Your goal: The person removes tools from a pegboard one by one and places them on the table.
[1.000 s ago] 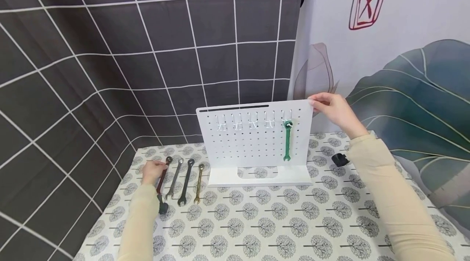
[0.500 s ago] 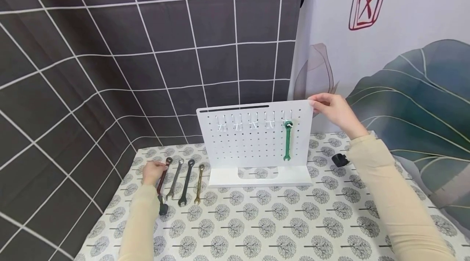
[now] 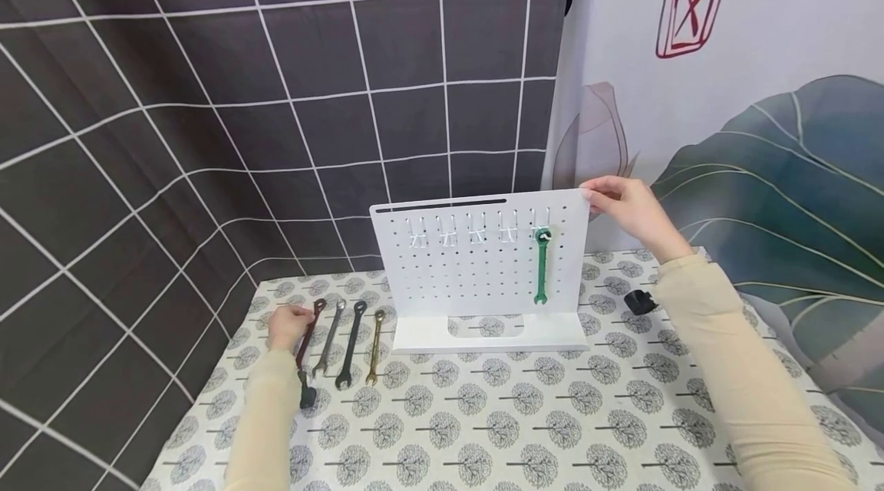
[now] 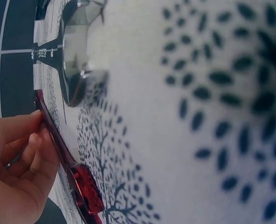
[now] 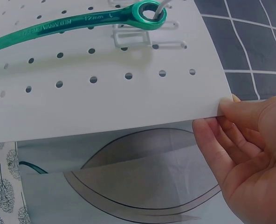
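At the table's left side my left hand (image 3: 286, 326) pinches a red combination wrench (image 3: 304, 344) between thumb and fingers. The left wrist view shows that red wrench tipped up along its edge, its ring end toward the camera. Beside it lie a silver wrench (image 3: 328, 339), a black wrench (image 3: 351, 345) and a gold wrench (image 3: 375, 347) in a row. My right hand (image 3: 631, 211) grips the upper right corner of a white pegboard (image 3: 442, 276), thumb in front and fingers behind. From the board's rightmost hook hangs a green ratcheting wrench (image 5: 82, 21), ring end up.
Several white wire hooks (image 3: 476, 232) along the board's top hold nothing. The board stands on its flat base (image 3: 421, 334) on a tree-print tablecloth (image 3: 442, 430). A black wrist-camera piece (image 3: 640, 301) shows near the right sleeve. A dark grid curtain (image 3: 311, 130) hangs behind.
The red wrench's ring end has shifted slightly to the right in my left hand's pinch. My right hand keeps its place on the board's corner.
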A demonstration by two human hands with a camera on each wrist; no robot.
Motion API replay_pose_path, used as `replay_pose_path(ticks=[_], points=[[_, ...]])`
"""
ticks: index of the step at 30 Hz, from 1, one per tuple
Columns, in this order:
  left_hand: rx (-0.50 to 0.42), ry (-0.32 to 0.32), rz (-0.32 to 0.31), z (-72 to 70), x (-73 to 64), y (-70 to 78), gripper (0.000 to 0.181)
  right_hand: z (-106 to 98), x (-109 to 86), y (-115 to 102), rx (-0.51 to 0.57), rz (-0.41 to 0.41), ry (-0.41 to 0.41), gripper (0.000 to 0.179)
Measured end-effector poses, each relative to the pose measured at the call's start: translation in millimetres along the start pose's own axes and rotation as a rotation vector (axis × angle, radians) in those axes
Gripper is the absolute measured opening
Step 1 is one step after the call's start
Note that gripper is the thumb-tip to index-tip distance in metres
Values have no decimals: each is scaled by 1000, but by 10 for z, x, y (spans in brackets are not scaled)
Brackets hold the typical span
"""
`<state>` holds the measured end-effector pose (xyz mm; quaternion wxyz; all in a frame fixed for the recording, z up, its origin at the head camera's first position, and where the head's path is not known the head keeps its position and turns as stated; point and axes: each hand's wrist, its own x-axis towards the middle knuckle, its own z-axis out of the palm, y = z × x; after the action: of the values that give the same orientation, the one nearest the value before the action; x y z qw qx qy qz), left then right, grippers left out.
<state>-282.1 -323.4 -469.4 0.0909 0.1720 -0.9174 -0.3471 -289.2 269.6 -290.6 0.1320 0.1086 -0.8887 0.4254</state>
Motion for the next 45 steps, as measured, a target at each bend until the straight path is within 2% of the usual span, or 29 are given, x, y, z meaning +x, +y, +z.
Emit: replay_pose_path(ticks=[3, 6, 11, 16, 33, 45], points=[[-16, -7, -22, 14, -5, -24, 19, 10, -2, 5, 3, 7, -3, 41], [-23, 8, -16, 25, -13, -49, 19, 18, 4, 12, 13, 10, -5, 42], [-44, 22, 7, 28, -34, -57, 23, 28, 13, 22, 18, 11, -7, 42], [-95, 16, 52, 33, -56, 11, 27, 28, 6, 16, 6, 13, -3, 41], [-224, -80, 250, -24, -182, 508, 30, 23, 19, -1, 1, 7, -13, 42], [-309, -209, 342, -33, -338, 908, 30, -12, 7, -9, 7, 16, -19, 43]])
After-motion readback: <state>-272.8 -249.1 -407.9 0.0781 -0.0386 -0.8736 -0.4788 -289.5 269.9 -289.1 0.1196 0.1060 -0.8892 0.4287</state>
